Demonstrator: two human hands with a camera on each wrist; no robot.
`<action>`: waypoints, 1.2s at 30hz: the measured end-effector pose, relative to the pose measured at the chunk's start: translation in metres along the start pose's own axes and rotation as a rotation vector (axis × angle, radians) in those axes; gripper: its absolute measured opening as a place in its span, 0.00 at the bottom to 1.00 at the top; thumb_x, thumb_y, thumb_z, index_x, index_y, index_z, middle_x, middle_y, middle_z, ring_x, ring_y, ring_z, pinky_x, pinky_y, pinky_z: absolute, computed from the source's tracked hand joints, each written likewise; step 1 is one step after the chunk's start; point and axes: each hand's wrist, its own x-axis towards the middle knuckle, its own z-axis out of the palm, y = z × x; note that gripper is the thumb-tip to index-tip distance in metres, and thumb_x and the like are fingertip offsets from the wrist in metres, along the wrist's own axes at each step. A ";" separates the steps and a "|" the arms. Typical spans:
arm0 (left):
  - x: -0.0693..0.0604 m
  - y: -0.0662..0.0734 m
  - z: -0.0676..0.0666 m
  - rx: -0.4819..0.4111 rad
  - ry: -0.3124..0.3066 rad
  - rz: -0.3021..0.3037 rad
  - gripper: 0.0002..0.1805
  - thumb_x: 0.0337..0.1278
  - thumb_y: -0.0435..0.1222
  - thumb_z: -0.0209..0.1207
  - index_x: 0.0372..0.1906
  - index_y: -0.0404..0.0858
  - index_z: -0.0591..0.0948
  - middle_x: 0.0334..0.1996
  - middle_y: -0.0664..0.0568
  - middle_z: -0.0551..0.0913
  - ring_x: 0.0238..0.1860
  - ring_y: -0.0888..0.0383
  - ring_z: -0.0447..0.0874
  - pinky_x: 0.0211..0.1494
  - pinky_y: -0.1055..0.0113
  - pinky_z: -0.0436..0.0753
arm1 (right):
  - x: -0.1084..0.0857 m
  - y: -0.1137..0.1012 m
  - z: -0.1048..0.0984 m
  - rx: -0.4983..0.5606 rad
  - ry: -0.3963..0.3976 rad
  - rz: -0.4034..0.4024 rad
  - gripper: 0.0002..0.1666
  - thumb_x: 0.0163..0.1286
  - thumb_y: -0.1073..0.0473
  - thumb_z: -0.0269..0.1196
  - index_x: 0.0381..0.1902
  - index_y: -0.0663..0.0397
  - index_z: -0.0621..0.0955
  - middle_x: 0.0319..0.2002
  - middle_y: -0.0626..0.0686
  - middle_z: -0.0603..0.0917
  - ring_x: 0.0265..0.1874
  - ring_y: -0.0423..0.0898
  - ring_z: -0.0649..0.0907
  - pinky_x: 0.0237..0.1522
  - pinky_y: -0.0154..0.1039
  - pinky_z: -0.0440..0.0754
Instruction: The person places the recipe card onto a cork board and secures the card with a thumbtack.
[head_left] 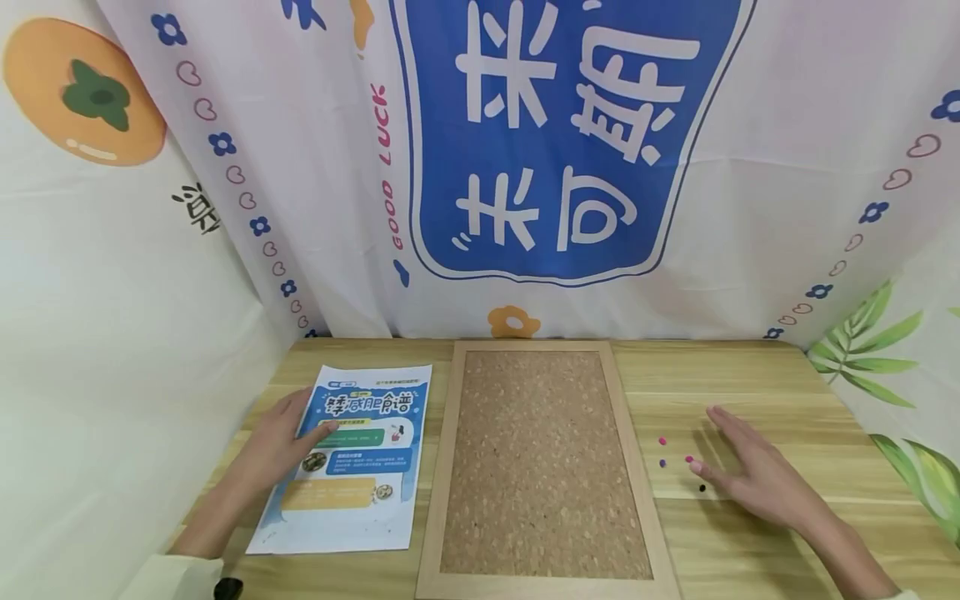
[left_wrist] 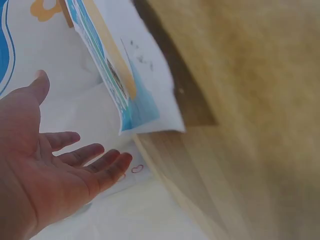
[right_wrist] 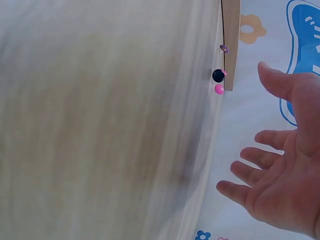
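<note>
Looks like a makeshift booth, curtained around a wood-grain table (head_left: 712, 367); cannot be pinned down as home, office or studio. Hemmed in behind the table by a creased white cloth (head_left: 720, 208) bearing a blue panel (head_left: 555, 148) of Chinese characters (head_left: 513, 62), pink "GOOD LUCK" lettering (head_left: 384, 146), hearts (head_left: 189, 73) and flowers (head_left: 501, 321). Closed off left of the table by a fruit-printed cloth (head_left: 112, 350), right of it by a leaf-printed cloth (head_left: 922, 283). Reads as desk-like from the framed cork board (head_left: 547, 467) and printed sheet (head_left: 352, 525) on the table.
</note>
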 end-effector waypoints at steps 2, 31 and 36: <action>0.000 -0.003 0.000 -0.024 0.013 0.025 0.48 0.78 0.58 0.58 0.83 0.28 0.60 0.78 0.24 0.63 0.78 0.22 0.61 0.77 0.24 0.65 | 0.000 0.000 0.001 -0.001 -0.001 -0.004 0.57 0.71 0.44 0.73 0.82 0.71 0.59 0.78 0.79 0.61 0.72 0.84 0.65 0.68 0.85 0.63; -0.001 -0.038 -0.002 -0.199 -0.060 -0.089 0.36 0.76 0.34 0.61 0.77 0.19 0.63 0.61 0.23 0.81 0.57 0.32 0.86 0.59 0.41 0.89 | 0.003 0.002 0.002 0.016 0.043 -0.019 0.41 0.69 0.52 0.76 0.70 0.71 0.76 0.62 0.75 0.83 0.58 0.75 0.83 0.54 0.68 0.87; 0.000 -0.041 -0.003 -0.201 -0.056 -0.069 0.33 0.72 0.29 0.62 0.75 0.18 0.66 0.56 0.24 0.84 0.51 0.37 0.89 0.52 0.49 0.92 | 0.004 0.003 0.002 0.053 0.027 -0.017 0.34 0.69 0.56 0.76 0.66 0.69 0.80 0.58 0.69 0.87 0.54 0.66 0.88 0.47 0.50 0.93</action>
